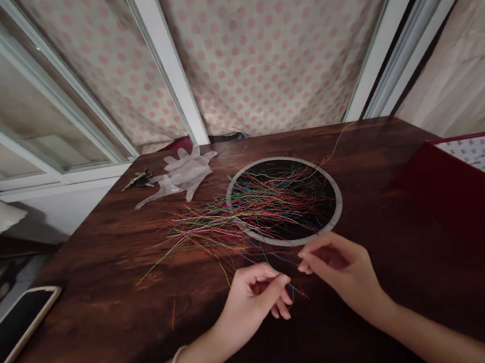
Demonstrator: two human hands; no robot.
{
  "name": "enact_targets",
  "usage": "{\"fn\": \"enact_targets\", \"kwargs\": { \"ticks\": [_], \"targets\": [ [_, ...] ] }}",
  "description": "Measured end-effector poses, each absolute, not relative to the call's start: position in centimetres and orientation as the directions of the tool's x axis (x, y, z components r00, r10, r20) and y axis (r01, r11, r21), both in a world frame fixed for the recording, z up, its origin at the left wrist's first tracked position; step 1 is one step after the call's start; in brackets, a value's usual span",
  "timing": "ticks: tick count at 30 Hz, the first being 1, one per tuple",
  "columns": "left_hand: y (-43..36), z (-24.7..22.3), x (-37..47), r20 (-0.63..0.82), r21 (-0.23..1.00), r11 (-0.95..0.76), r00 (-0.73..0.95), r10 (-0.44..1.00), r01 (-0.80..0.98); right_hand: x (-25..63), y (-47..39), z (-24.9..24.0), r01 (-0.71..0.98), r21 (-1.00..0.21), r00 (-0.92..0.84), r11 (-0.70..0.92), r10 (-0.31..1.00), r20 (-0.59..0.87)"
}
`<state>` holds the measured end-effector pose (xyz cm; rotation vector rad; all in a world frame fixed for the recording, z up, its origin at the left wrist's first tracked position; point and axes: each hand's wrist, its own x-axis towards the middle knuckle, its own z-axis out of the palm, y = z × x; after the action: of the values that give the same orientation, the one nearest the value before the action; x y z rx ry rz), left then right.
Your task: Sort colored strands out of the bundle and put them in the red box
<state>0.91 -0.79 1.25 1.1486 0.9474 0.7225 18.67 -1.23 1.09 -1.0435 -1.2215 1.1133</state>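
Note:
A loose pile of thin coloured wires (249,204) lies across a round black plate (340,196) with a pale rim and spills left onto the table. My left hand (259,297) is closed in a pinch on a thin green wire (264,252), which runs up toward the pile. Close by on the right, my right hand (341,266) is also pinched, just below the plate's near rim. What its fingertips hold is too fine to make out. A few short strands show beneath and between the hands.
A crumpled clear plastic glove (188,170) and some keys (138,179) lie at the back left. On the left edge is a phone (15,327). A dark red box (470,200) with a white printed sheet stands on the right. Behind the wooden table (109,315) hangs a dotted curtain (269,42).

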Motion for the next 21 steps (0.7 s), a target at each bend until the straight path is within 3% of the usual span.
{"fn": "enact_targets", "kwargs": {
  "ticks": [4, 7, 12, 14, 16, 19, 21],
  "targets": [
    [-0.6, 1.5, 0.9, -0.258, 0.957, 0.291, 0.426, 0.867, -0.012, 19.7, 0.0, 1.0, -0.249, -0.968, 0.132, 0.041, 0.991, 0.008],
    [-0.6, 1.6, 0.9, -0.266, 0.949, 0.311, 0.420, 0.868, -0.042, 20.3, 0.8, 0.5, -0.265, -0.960, 0.248, 0.092, 0.968, 0.024],
    [-0.5, 1.6, 0.7, -0.222, 0.944, 0.296, 0.381, 0.898, -0.146, 20.7, 1.0, 0.1, 0.121, -0.934, 0.364, 0.337, 0.860, 0.358],
    [-0.4, 1.5, 0.5, -0.196, 0.945, 0.274, 0.359, 0.912, -0.180, 20.6, 0.4, 0.5, 0.232, -0.866, 0.277, 0.444, 0.823, 0.496],
    [-0.4, 1.5, 0.4, -0.188, 0.943, 0.265, 0.338, 0.922, -0.200, 20.3, -0.4, 0.8, 0.269, -0.799, 0.078, 0.538, 0.814, 0.575],
    [-0.3, 1.5, 0.4, -0.207, 0.934, 0.284, 0.322, 0.924, -0.217, 19.7, -1.4, 0.9, 0.290, -0.716, -0.227, 0.634, 0.773, 0.593],
    [-0.3, 1.5, 0.4, -0.222, 0.926, 0.304, 0.329, 0.918, -0.223, 19.2, -1.7, 0.7, 0.287, -0.680, -0.331, 0.675, 0.735, 0.591]
  ]
}}
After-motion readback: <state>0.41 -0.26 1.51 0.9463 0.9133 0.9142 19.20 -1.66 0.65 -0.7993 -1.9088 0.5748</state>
